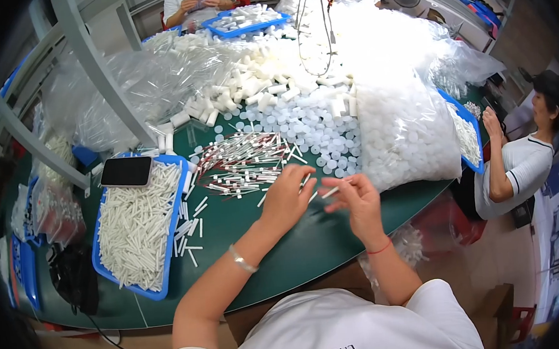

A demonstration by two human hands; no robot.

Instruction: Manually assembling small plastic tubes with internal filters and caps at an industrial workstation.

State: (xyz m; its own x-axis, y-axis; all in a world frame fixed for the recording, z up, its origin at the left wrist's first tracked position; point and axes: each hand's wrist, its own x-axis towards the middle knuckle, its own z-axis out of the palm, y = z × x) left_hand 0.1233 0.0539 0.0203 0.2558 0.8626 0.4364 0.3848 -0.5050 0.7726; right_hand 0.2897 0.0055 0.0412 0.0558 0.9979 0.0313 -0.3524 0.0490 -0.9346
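Our right hand [359,204] pinches a white stick [331,192] between its fingertips. At its nine o'clock, our left hand's [284,198] fingers are curled; we cannot tell whether they clamp anything. From our hands, on the green counter [230,213], translucent discs [323,131] lie at twelve, red-wired sticks [246,156] at ten, a filled plastic bag [408,145] at two, a blue tray [167,277] at nine.
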